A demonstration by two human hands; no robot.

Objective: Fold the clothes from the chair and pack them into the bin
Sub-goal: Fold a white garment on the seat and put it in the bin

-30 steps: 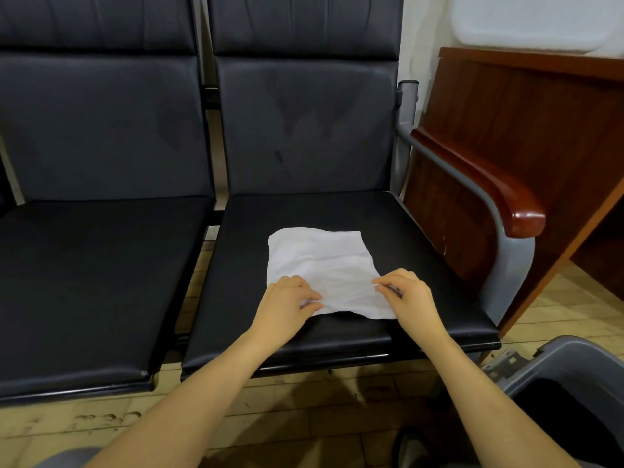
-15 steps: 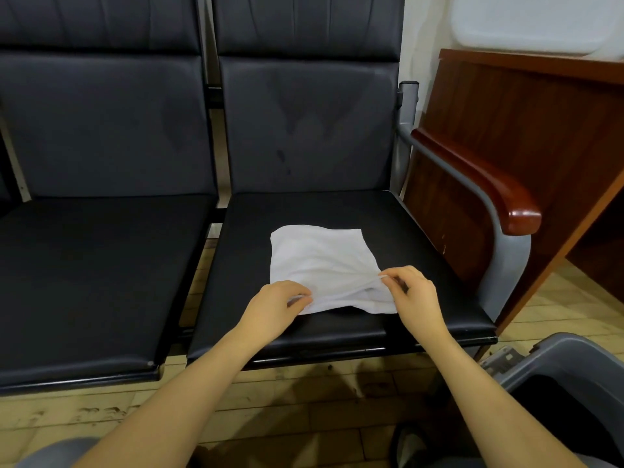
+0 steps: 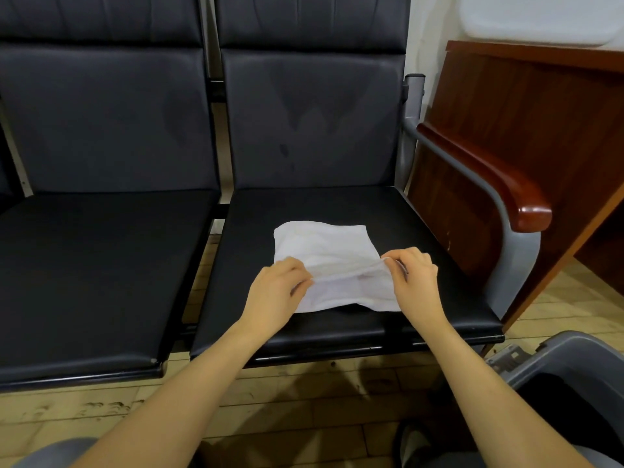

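Head view shows a white cloth (image 3: 324, 251) on the black chair (image 3: 337, 204) mid-frame, the left hand (image 3: 273, 295) and right hand (image 3: 413, 278) each pinching its raised near edge. To fold well, carry both corners evenly onto the far edge; the grey bin (image 3: 570, 349) waits lower right. No readable writing is visible

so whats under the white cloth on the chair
The white folded cloth lies on the black padded chair seat. Both hands pinch its near edge up; anything beneath the rest is covered.
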